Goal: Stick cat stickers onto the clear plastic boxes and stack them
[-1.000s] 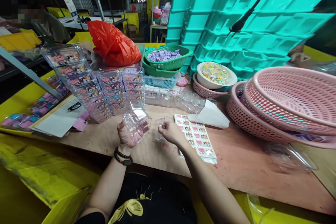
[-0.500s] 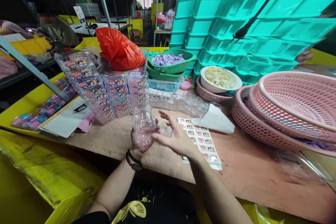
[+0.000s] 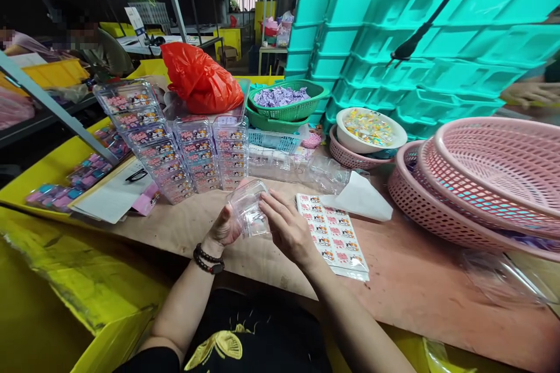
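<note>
Your left hand (image 3: 225, 227) pinches the clear plastic box (image 3: 250, 208), right hand (image 3: 291, 232) touches it, grip unclear; probably light, slick, easily dented, so hold its stiffer edges.

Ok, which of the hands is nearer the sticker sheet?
Right. The right hand is by the left edge of the sticker sheet, touching the clear plastic case; the left hand is farther left, across the case.

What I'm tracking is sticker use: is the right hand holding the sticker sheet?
No, the right hand is on the clear plastic box, while the sticker sheet lies on the table.
</note>
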A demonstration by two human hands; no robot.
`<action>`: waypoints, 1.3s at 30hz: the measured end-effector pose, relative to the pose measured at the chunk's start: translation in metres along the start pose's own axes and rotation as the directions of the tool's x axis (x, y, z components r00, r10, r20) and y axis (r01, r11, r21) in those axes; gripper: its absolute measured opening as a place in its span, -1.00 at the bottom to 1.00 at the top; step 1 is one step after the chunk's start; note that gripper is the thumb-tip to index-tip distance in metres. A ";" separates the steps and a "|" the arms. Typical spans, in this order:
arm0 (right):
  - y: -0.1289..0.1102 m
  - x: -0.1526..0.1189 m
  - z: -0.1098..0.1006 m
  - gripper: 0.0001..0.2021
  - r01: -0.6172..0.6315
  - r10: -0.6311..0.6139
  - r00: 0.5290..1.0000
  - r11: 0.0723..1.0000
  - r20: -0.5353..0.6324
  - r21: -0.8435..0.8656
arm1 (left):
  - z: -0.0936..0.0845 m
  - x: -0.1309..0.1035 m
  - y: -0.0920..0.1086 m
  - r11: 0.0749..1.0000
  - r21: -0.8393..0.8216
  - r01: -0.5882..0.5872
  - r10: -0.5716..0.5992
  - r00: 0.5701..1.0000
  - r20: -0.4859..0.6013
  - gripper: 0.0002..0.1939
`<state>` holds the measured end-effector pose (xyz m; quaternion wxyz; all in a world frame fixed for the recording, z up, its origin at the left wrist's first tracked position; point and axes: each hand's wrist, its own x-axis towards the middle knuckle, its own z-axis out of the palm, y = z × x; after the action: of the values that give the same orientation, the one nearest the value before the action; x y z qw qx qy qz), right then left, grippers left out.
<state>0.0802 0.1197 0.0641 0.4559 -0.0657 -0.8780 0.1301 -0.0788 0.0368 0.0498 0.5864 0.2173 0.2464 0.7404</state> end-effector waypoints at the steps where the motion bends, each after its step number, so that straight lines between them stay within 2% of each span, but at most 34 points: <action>1: -0.001 0.000 0.000 -0.55 -0.021 0.022 0.999 1.000 -0.036 0.016 | 0.003 0.001 0.000 0.999 0.035 -0.013 0.013 1.000 0.009 -0.01; 3: -0.004 0.000 0.001 -0.61 -0.149 0.157 0.978 0.987 -0.136 0.065 | 0.010 0.001 -0.001 0.997 0.066 -0.027 0.026 1.000 0.013 0.00; 5: -0.005 -0.001 0.000 -0.66 -0.331 0.362 0.907 0.929 -0.214 0.166 | 0.016 0.001 -0.002 0.998 0.056 -0.040 0.040 0.999 -0.006 0.01; 7: -0.005 -0.004 -0.003 -0.72 -0.473 0.531 0.824 0.836 -0.198 0.276 | 0.020 0.000 -0.005 0.998 0.034 -0.053 0.054 0.998 -0.031 0.00; 9: -0.002 -0.009 -0.005 -0.76 -0.546 0.601 0.790 0.780 -0.122 0.307 | 0.022 -0.001 -0.009 0.997 0.019 -0.069 0.070 0.996 -0.058 -0.03; 11: 0.001 -0.014 -0.006 -0.76 -0.547 0.579 0.811 0.801 -0.084 0.244 | 0.024 -0.002 -0.013 0.996 0.009 -0.085 0.085 0.992 -0.092 -0.08; 14: 0.004 -0.020 -0.008 -0.69 -0.491 0.505 0.856 0.861 -0.110 0.130 | 0.024 -0.001 -0.016 0.993 -0.034 -0.115 0.107 0.979 -0.175 -0.14; 16: 0.005 -0.021 -0.011 -0.67 -0.513 0.531 0.837 0.845 -0.128 0.153 | 0.023 0.001 -0.014 0.985 -0.051 -0.164 0.148 0.960 -0.236 -0.18; 18: 0.004 -0.018 -0.017 -0.74 -0.562 0.610 0.788 0.768 -0.084 0.308 | 0.021 0.002 -0.010 0.978 -0.039 -0.204 0.186 0.946 -0.267 -0.20; 20: 0.002 -0.011 -0.024 -0.83 -0.589 0.645 0.760 0.629 0.083 0.507 | 0.018 0.002 -0.007 0.978 -0.021 -0.209 0.196 0.943 -0.268 -0.19; 23: -0.008 0.000 -0.030 -0.79 -0.604 0.534 0.771 0.443 0.346 0.663 | 0.015 0.001 -0.009 0.970 0.005 -0.241 0.233 0.931 -0.280 -0.13; 25: -0.019 0.006 -0.026 -0.76 -0.613 0.455 0.780 0.414 0.430 0.673 | 0.015 -0.001 -0.014 0.951 0.028 -0.308 0.303 0.908 -0.291 -0.10; 27: -0.029 0.008 -0.016 -0.77 -0.613 0.402 0.788 0.447 0.466 0.651 | 0.015 -0.002 -0.020 0.941 0.013 -0.337 0.326 0.899 -0.291 -0.11; 29: -0.037 0.008 -0.004 -0.81 -0.570 0.372 0.822 0.554 0.432 0.607 | 0.015 -0.003 -0.023 0.950 -0.034 -0.311 0.289 0.914 -0.286 -0.15; 32: -0.043 0.004 0.006 -0.80 -0.404 0.324 0.914 0.761 0.243 0.507 | 0.012 -0.002 -0.020 0.960 -0.069 -0.272 0.240 0.923 -0.300 -0.20; 34: -0.043 0.001 0.003 -0.79 -0.332 0.293 0.943 0.820 0.157 0.466 | 0.008 0.000 -0.011 0.950 -0.045 -0.308 0.276 0.901 -0.335 -0.24; 36: -0.039 0.000 -0.006 -0.82 -0.385 0.367 0.919 0.760 0.143 0.523 | 0.004 0.003 0.001 0.943 -0.014 -0.332 0.307 0.887 -0.346 -0.24; 37: -0.036 -0.001 -0.012 -0.85 -0.440 0.435 0.886 0.679 0.162 0.587 | 0.002 0.003 0.007 0.947 -0.009 -0.322 0.301 0.895 -0.328 -0.21; 39: -0.026 -0.001 -0.023 -0.82 -0.543 0.565 0.787 0.445 0.247 0.712 | 0.000 0.004 0.016 0.967 -0.026 -0.252 0.238 0.939 -0.247 -0.11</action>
<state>0.0997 0.0979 0.0834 0.3838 -0.1553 -0.6651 0.6215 -0.0918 0.0372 0.0605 0.4612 0.1374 0.2658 0.8354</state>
